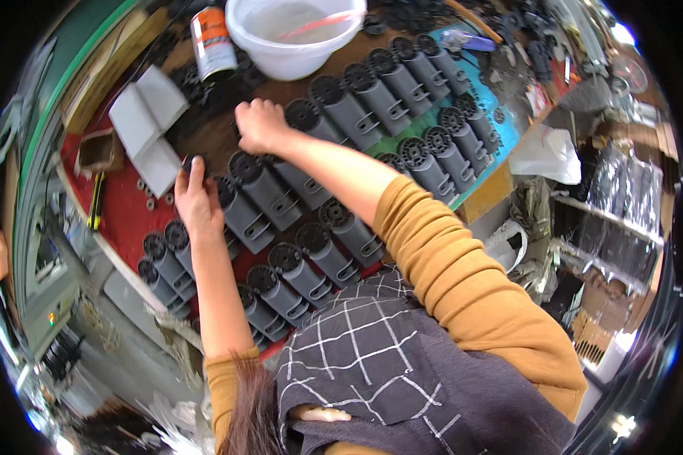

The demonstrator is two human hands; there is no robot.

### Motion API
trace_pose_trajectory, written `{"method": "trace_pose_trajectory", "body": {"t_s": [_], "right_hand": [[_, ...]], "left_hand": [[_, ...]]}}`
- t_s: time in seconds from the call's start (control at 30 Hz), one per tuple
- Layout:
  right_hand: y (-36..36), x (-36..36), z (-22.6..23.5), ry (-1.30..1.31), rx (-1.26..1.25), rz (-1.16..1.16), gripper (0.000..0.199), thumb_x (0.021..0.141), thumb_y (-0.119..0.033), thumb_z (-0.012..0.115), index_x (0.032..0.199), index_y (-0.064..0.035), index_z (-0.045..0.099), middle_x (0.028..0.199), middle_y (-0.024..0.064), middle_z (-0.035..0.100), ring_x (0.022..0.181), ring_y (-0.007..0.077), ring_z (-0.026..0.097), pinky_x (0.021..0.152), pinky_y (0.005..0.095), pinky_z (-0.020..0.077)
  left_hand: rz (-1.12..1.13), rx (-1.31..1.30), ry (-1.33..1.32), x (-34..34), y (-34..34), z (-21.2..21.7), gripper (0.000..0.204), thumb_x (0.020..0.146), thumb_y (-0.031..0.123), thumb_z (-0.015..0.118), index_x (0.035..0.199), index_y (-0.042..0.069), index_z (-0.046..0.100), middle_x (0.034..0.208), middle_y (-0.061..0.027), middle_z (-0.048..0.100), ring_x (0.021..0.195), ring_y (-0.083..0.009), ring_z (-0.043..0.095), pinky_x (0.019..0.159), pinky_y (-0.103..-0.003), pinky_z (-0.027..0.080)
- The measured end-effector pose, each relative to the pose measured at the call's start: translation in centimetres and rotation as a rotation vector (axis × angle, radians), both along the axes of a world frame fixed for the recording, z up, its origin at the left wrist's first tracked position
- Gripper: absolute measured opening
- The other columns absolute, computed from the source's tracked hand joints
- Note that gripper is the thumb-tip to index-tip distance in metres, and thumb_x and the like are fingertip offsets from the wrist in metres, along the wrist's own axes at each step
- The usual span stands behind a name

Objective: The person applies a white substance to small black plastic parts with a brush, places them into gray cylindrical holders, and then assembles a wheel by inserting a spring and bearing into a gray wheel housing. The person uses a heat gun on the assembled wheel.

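1. Well, closest to the person's grid-patterned apron (357, 326), grey front-row cylinders (281, 292) crowd the near side; the red tabletop (125, 216) runs leftward to a pale, curving edge (110, 254).
2. The cylinders look like smooth plastic, with slotted sides and round, black, ribbed ends.
3. The left hand (197, 206) has its fingers raised and slightly bent, the tips at a small dark piece (188, 161); from here I cannot tell whether it grips it. Middle-row cylinders (272, 193) stand just to its right.
4. The right hand (259, 127) is curled narrow just beyond those cylinders' ends; I cannot tell what it holds. Brown surface (212, 136) stretches from it to the creased white paper (152, 129), while cylinders pack its right side.
5. Farther right, more cylinders (376, 98) border a blue mat (478, 76).
6. Farthest off, a rounded white bucket (288, 64) stands beside a metal-looking can (213, 45).
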State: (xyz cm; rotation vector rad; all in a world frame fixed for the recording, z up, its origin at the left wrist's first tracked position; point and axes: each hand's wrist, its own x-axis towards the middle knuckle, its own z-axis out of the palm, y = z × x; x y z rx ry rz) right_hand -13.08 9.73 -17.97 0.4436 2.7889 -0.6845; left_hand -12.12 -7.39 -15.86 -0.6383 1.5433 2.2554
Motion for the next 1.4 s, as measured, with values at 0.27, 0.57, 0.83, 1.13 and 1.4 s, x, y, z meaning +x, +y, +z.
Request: {"method": "trace_pose_trajectory", "body": {"t_s": [0.27,0.57,0.83,1.13,1.4], "right_hand": [[2.1,-1.0,-0.8,0.401,0.097,0.242,0.025,0.075,-0.003,0.061,0.100,-0.0033,0.056,0.106,0.0202,0.050,0.097,0.0379,0.053,0.083,0.0472,0.0487],[3.3,-1.0,-2.2,0.504,-0.046,0.225,0.030,0.074,-0.008,0.073,0.099,-0.0062,0.058,0.106,0.0190,0.049,0.100,0.0405,0.052,0.085,0.0475,0.0480],[1.7,0.1,1.2,0.598,-0.316,0.159,0.025,0.075,-0.009,0.073,0.094,-0.0012,0.059,0.095,0.0161,0.054,0.091,0.0363,0.056,0.080,0.0419,0.0468],[-2.0,7.4,9.3,0.315,-0.892,0.123,0.025,0.076,-0.005,0.072,0.099,-0.0024,0.062,0.093,0.0080,0.056,0.088,0.0201,0.057,0.079,0.0309,0.0464],[-4.4,11.3,12.8,0.595,-0.752,0.009,0.031,0.074,0.000,0.073,0.103,-0.0041,0.064,0.095,0.0104,0.056,0.087,0.0228,0.057,0.073,0.0309,0.0484]], "left_hand": [[0.055,0.264,-0.147,1.3,-1.0,0.8,0.018,0.086,0.008,0.070,0.101,0.013,0.062,0.093,0.0018,0.064,0.083,-0.0110,0.057,0.073,-0.027,0.050],[0.037,0.355,-0.211,2.3,-1.0,1.1,0.010,0.089,0.012,0.065,0.098,0.009,0.062,0.094,-0.0039,0.066,0.090,-0.0181,0.064,0.077,-0.031,0.055],[0.141,0.440,-0.222,1.6,-0.4,0.4,0.021,0.088,0.004,0.063,0.107,0.011,0.058,0.100,-0.0051,0.064,0.091,-0.0185,0.061,0.078,-0.033,0.054],[-0.022,0.696,-0.287,2.3,1.5,1.5,0.042,0.099,0.047,0.043,0.111,0.009,0.054,0.101,-0.0072,0.062,0.092,-0.0216,0.062,0.082,-0.036,0.053],[0.058,0.827,-0.374,4.7,2.3,4.3,0.038,0.101,0.043,0.041,0.100,0.007,0.054,0.092,-0.0094,0.062,0.085,-0.0230,0.062,0.080,-0.037,0.054]]}}
